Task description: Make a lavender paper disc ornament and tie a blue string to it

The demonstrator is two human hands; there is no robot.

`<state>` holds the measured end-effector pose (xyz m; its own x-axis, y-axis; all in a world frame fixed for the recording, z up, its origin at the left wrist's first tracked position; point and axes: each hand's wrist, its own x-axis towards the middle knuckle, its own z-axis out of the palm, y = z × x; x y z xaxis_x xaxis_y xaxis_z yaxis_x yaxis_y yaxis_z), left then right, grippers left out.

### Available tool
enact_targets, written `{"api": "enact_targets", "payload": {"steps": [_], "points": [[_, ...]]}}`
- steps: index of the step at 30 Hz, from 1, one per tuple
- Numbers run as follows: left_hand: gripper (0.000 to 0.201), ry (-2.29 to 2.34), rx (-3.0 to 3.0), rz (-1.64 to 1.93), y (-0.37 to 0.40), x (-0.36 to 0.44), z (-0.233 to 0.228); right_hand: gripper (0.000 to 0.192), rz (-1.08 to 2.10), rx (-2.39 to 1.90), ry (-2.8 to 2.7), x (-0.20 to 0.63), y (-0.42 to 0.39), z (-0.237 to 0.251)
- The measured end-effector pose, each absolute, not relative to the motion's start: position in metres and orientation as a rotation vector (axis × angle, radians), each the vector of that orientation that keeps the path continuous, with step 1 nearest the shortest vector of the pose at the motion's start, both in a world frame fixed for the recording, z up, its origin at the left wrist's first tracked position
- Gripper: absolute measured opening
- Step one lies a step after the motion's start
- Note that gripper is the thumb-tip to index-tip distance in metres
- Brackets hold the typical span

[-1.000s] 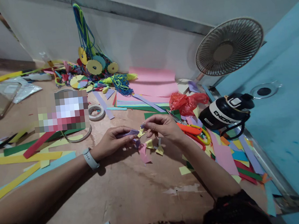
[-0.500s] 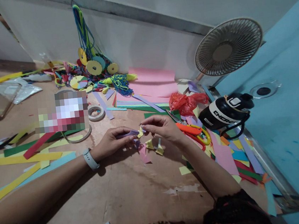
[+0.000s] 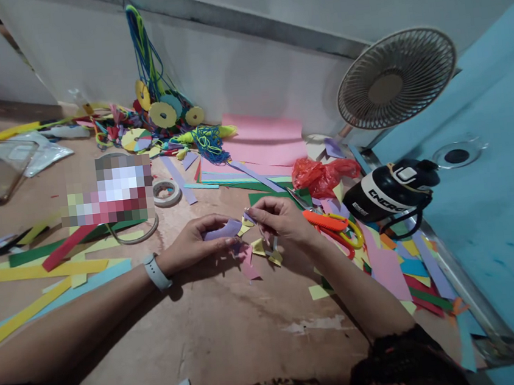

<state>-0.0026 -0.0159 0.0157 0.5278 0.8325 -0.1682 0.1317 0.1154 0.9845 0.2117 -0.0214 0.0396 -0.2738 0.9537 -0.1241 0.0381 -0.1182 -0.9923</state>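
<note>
My left hand point(image 3: 193, 243) rests on the wooden table point(image 3: 216, 331) and pinches a small purple paper piece point(image 3: 224, 229) between thumb and fingers. My right hand point(image 3: 281, 220) meets it from the right, its fingertips closed on the other end of the same purple piece, beside a small yellow scrap point(image 3: 244, 225). A white watch band sits on my left wrist. Just below the hands lie a pink paper scrap point(image 3: 248, 267) and small yellow folded bits point(image 3: 258, 247).
Orange and yellow scissors point(image 3: 334, 226) lie right of my right hand, beside a black bottle point(image 3: 386, 194) and a red plastic bag point(image 3: 322, 174). A fan point(image 3: 394, 80) stands at the back right. Tape roll point(image 3: 166, 193), coloured paper sheets point(image 3: 263, 143), strips and string ornaments point(image 3: 161, 111) crowd the back.
The purple piece has been turned up and shows flatter between my fingers. My right hand's fingertips shifted slightly down and left; both hands stay in place.
</note>
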Motion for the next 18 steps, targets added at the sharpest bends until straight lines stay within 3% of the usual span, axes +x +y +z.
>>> {"api": "enact_targets", "payload": {"steps": [8,18], "points": [[0.036,0.818,1.246,0.507,-0.0148,-0.0034,0.0109,0.037,1.493,-1.264,-1.401,0.2063,-0.0229,0.0357],[0.035,0.815,1.225,0.530,-0.0155,-0.0027,0.0088,0.027,1.506,-1.178,-1.314,0.2054,-0.0215,0.0310]]}}
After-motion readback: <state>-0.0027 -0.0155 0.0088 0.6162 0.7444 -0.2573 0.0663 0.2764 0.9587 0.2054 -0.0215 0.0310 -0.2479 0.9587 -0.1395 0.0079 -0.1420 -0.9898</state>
